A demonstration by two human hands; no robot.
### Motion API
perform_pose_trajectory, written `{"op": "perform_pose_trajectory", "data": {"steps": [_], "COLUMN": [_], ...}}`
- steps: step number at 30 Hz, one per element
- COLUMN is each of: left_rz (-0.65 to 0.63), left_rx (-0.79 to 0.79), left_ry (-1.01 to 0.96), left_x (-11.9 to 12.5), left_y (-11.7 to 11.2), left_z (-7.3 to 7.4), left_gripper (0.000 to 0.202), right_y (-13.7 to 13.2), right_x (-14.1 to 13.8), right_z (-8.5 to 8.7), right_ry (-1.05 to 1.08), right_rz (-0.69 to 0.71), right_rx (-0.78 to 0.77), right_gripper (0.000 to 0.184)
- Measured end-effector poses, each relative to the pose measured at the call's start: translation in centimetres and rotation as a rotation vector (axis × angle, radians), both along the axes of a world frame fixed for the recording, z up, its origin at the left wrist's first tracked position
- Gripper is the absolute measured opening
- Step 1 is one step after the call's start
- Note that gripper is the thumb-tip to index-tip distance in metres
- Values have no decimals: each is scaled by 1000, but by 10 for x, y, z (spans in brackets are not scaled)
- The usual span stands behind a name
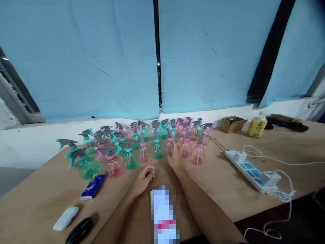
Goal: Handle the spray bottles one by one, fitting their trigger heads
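Note:
Several small spray bottles (142, 142) in green and pink, with grey triggers, stand crowded at the back of a wooden table (223, 183). My right hand (175, 156) reaches among them and touches a pink spray bottle (169, 145) in the front row; its fingers are mostly hidden behind it. My left hand (144, 177) rests on the table just in front of the bottles, fingers curled loosely with nothing in them. A phone (162, 213) lies between my forearms.
A white power strip (250, 170) with plugs and cables lies to the right. A small cardboard box (232, 123) and a yellow drink bottle (257, 125) stand at the back right. A blue packet (92, 187), a white case (66, 218) and a black case (79, 230) lie at the front left.

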State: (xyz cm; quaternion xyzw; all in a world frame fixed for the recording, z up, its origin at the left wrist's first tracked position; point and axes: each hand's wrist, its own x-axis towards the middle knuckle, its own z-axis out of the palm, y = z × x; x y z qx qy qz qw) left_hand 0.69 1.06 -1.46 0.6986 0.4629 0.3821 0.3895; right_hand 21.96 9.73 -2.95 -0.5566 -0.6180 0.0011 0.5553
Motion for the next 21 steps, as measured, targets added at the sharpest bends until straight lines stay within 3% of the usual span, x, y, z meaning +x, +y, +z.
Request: {"op": "perform_pose_trajectory", "data": {"steps": [7,10,16,21], "left_rz": [2,-1,0,-7], "left_rx": [-18,-20,-30,-20], "left_ry": [-20,-22,-35,-14], "left_x": [0,0,-1,-2], "left_y": [-1,1,2,2], "left_z": [2,-1,-3,-3], "left_gripper": [32,32,30,29], "right_y": [-1,-6,-21,-22], "right_x": [-3,-5,4,15], "right_z": [-1,0,16,22], "right_ry": [5,40,234,227], "right_rz": [53,35,-208,-303], "right_rx": [-44,-14,88,147], "right_gripper": [77,69,41,60]}}
